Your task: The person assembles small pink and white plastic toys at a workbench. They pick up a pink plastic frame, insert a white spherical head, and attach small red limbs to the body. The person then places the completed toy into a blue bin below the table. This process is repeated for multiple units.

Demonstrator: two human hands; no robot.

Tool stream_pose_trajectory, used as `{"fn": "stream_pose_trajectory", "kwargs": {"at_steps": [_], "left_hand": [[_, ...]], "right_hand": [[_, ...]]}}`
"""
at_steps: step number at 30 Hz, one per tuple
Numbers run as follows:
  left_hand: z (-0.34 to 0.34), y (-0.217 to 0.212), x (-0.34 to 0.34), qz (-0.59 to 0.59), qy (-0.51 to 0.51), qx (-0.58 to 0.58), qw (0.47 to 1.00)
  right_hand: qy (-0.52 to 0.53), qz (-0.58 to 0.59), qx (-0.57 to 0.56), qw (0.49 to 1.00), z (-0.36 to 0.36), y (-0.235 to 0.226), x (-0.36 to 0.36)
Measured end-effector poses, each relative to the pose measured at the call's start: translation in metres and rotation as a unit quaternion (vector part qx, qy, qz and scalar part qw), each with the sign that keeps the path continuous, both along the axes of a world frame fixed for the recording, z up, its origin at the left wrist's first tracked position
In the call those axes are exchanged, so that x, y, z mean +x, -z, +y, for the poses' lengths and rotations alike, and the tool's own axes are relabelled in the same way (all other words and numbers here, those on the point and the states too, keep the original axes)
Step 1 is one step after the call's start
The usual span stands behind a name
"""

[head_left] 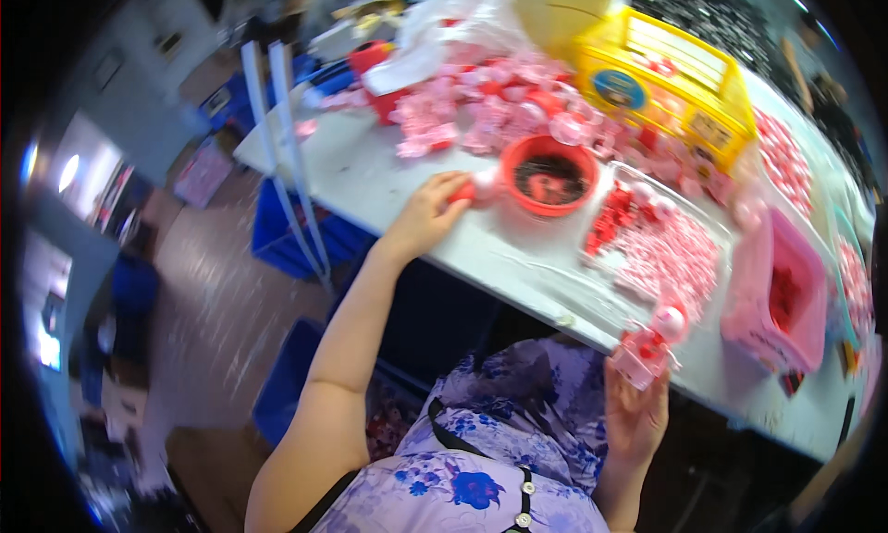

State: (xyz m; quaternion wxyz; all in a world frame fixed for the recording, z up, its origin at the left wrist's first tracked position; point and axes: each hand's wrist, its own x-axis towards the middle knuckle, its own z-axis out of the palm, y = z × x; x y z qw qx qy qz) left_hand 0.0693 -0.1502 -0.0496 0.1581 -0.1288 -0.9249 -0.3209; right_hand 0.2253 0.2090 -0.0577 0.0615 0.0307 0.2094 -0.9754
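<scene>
My left hand point(427, 217) is closed at the left of a red bowl, its fingers round a small red and pale pink plastic piece point(469, 190), which is blurred. Dark small bits and a pink-red piece lie in the red bowl point(518, 198). Over the table's front edge, my right hand point(636, 415) grips a pink plastic toy point(644, 355) from below. This toy has a boxy lower part and a round pale top. Just beyond it stands a white tray point(598, 254) with many small pink parts and a cluster of red ones.
A heap of pink plastic pieces point(430, 117) spreads along the back, beside a yellow basket point(680, 66). On the right stands a pink bin point(754, 297) with red parts inside. White poles point(277, 154) rise at the table's left end, near blue crates point(296, 232).
</scene>
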Motion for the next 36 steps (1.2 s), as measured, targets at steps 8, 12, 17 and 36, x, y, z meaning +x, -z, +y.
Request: {"fn": "stream_pose_trajectory", "kwargs": {"at_steps": [8,12,17,36], "left_hand": [[-0.005,0.007,0.024,0.054,-0.056,0.003,0.997],[-0.005,0.012,0.026,0.086,-0.066,-0.022,0.994],[0.001,0.004,0.025,0.092,-0.086,-0.023,0.992],[0.142,-0.064,0.07,0.058,0.087,0.4,0.911]], "right_hand": [[-0.014,0.007,-0.095,0.995,0.005,0.014,-0.001],[-0.016,-0.001,-0.101,0.995,0.004,0.01,-0.004],[-0.033,0.018,-0.107,0.994,0.001,0.008,-0.005],[-0.047,0.143,0.017,0.989,-0.036,-0.027,-0.061]]}}
